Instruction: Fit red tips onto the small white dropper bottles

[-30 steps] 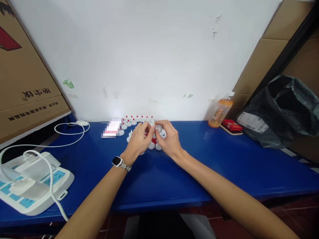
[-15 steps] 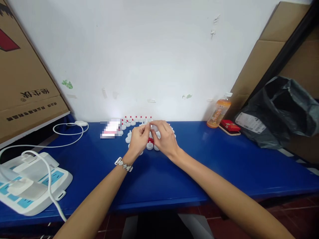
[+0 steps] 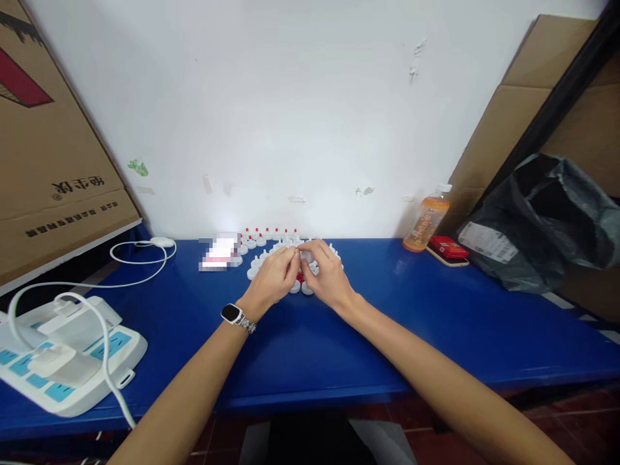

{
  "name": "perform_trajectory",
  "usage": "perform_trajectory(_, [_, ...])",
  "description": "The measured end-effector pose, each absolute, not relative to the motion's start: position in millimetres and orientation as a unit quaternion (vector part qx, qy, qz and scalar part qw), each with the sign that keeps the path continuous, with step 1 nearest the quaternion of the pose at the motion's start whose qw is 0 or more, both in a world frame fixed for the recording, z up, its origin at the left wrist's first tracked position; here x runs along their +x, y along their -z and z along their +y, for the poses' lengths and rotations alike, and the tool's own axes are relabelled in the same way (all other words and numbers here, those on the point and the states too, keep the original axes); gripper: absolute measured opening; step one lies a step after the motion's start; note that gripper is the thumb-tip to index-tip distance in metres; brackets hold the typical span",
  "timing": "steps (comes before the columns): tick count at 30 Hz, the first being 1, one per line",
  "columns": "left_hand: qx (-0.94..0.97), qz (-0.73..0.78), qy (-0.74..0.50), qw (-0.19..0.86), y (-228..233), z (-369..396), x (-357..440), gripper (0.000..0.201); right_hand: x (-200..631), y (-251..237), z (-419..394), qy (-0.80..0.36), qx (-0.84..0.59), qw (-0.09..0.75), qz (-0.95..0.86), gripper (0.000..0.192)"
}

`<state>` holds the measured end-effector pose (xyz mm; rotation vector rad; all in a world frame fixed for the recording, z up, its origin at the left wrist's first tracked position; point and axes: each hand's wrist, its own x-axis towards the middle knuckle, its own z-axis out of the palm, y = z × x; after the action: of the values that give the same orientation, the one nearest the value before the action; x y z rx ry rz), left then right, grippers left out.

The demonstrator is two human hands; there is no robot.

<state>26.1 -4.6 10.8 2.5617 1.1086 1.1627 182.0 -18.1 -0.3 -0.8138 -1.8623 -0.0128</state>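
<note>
My left hand [image 3: 275, 276] and my right hand [image 3: 330, 274] meet over the middle of the blue table. Between the thumb and fingers of the right hand sits a whitish translucent nozzle cap [image 3: 306, 256]. The left fingers are pinched together against it; whatever is in that pinch is hidden. Several loose white nozzle caps [image 3: 256, 263] lie around and behind both hands, their spouts pointing up. A small heap of red tips [image 3: 300, 277] shows under the right hand. Behind, nozzle caps with red tips [image 3: 261, 239] stand in rows by the wall.
The blue table [image 3: 339, 361] runs along a white wall. At left lie a white power strip [image 3: 121, 361] with cables and a blurred bright rectangle [image 3: 220, 252]. An orange drink bottle [image 3: 426, 219], a red box [image 3: 448, 247] on a phone, and a dark plastic bag [image 3: 523, 219] are at right.
The view has shifted slightly. My left hand has rolled over, so its back and the watch face now show. Both hands stay together at the nozzle cap.
</note>
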Motion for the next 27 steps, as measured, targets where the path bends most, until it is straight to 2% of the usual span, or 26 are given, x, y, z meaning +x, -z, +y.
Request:
perform_trajectory(4, [0.774,0.408,-0.46,0.149,-4,-2,34,0.042,178,0,-16,0.011,-0.332,0.529,-0.781,0.026])
perform_trajectory(6, [0.751,0.433,-0.473,0.161,-4,-3,34,0.045,177,-1,-15,0.009,-0.332,0.53,-0.78,0.022])
perform_trajectory(9, [0.786,0.429,-0.433,0.102,-9,-7,30,0.043,178,-1,-15,-0.006,-0.336,0.536,-0.774,0.015])
perform_trajectory(13, [0.845,0.397,-0.358,-0.019,-18,-12,22,0.026,182,-1,-17,-0.029,-0.342,0.548,-0.763,0.011])
perform_trajectory(17, [0.863,0.362,-0.351,-0.039,-19,-11,22,0.03,184,-3,-20,-0.037,-0.345,0.548,-0.761,0.011])
perform_trajectory(19, [0.837,0.376,-0.397,0.0,-16,-10,26,0.034,183,-5,-22,-0.032,-0.343,0.542,-0.766,0.012])
perform_trajectory(23, [0.749,0.422,-0.491,0.143,-8,-7,38,0.042,181,-7,-21,-0.002,-0.336,0.538,-0.773,0.017])
perform_trajectory(27, [0.683,0.429,-0.521,0.279,-4,-4,46,0.047,182,-5,-19,0.026,-0.338,0.524,-0.781,0.02])
